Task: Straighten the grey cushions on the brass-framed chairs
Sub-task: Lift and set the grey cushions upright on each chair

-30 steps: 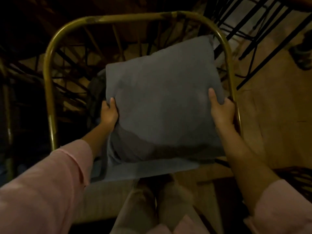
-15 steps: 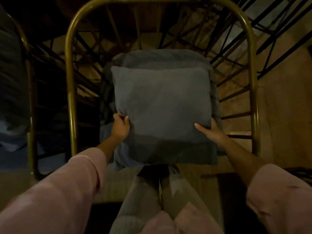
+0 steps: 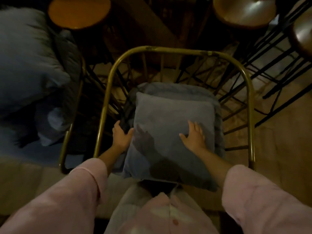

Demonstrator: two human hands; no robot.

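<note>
The room was dim, with a brown wooden floor (image 3: 278,149) showing between many thin black metal legs (image 3: 270,68). A round orange stool top (image 3: 79,11) stood at the upper left and a shiny round stool top (image 3: 244,10) at the upper right. At the left edge a second brass-framed chair (image 3: 74,115) carried blurred grey-blue cushions (image 3: 25,61).

In the middle stood the brass-framed chair (image 3: 168,50), its curved rail wrapping round the seat. On it lay a grey seat cushion (image 3: 217,115), and on top of that a square grey cushion (image 3: 168,119), lying flat and roughly square with the frame, its near edge overhanging toward the person.

The right hand (image 3: 194,137) lay palm down on the right half of the top cushion, fingers spread and flat, gripping nothing. The left hand (image 3: 122,135) was at the cushion's left edge, fingers curled around a dark fold of fabric (image 3: 125,115) beside it, thumb touching the cushion's side. Pink sleeves (image 3: 76,191) covered both forearms.
</note>
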